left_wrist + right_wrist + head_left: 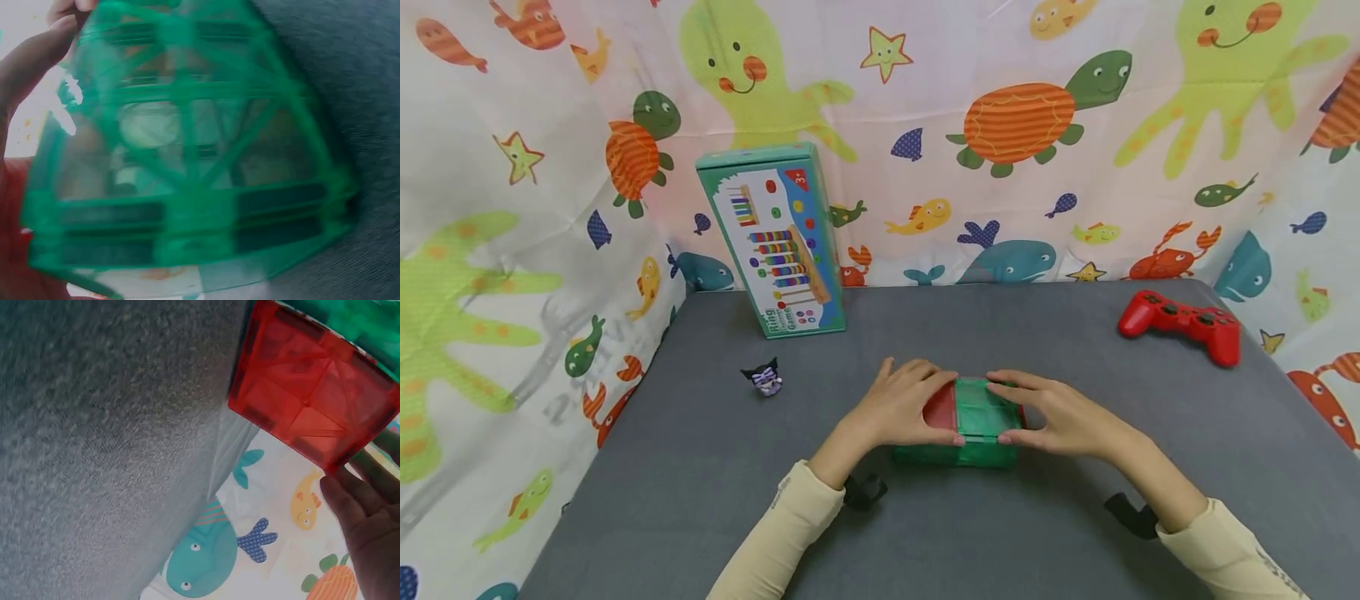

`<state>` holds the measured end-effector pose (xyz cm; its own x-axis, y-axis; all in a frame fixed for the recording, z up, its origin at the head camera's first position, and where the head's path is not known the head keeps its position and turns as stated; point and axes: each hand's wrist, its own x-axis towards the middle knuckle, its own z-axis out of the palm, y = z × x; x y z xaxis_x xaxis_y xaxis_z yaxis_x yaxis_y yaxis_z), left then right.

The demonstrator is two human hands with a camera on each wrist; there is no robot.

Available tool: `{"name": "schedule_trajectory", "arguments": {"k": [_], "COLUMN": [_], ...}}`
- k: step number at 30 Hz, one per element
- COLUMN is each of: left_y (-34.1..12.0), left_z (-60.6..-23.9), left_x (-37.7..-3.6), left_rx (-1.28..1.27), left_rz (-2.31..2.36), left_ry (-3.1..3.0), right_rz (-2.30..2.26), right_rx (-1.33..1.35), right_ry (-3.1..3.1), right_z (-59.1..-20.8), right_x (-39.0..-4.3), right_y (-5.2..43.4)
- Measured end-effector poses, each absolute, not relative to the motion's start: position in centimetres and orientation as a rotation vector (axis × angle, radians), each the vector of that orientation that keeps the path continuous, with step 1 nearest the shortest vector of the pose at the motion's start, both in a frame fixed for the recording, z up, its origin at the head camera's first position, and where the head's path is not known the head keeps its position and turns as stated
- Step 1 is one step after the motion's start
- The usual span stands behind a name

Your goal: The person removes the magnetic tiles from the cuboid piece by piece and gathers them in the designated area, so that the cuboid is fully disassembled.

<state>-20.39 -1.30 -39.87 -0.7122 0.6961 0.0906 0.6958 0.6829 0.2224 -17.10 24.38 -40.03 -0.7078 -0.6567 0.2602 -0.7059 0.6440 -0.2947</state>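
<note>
A low box of translucent magnetic tiles (973, 421), green with a red tile on its top left, sits on the grey table (700, 467). My left hand (925, 408) grips its left end, fingers over the red tile and thumb at the front. My right hand (1037, 412) grips the right end the same way. The left wrist view is filled by a green tile (187, 175), with fingertips (37, 56) on its upper left edge. In the right wrist view a red tile (312, 400) stands on the table beside a green one (369, 325), with my palm (369, 519) below it.
A teal ring-game carton (771, 242) stands upright at the back left. A small black figure (765, 379) lies left of my hands. A red game controller (1183, 323) rests at the back right. A sea-creature curtain (1015, 125) hangs around the table.
</note>
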Motion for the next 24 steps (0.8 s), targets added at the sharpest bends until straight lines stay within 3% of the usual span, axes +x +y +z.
{"name": "schedule_trajectory", "arguments": {"k": [13, 20, 24], "left_y": [-0.4, -0.6, -0.6], "left_z": [-41.8, -41.9, -41.8], "left_x": [-20.3, -20.5, -20.6], "left_rx": [1.298, 1.296, 1.289], "left_rz": [0.412, 0.451, 0.454], "left_ry": [3.006, 3.014, 3.005], "right_rz": [0.342, 0.29, 0.509], "right_rx": [1.337, 1.309, 1.212], "right_ry": [-2.294, -2.339, -2.445], "right_z": [-41.6, -41.4, -40.9], "right_x": [-18.2, -18.1, -18.3], "right_y": [24.4, 24.4, 24.4]}}
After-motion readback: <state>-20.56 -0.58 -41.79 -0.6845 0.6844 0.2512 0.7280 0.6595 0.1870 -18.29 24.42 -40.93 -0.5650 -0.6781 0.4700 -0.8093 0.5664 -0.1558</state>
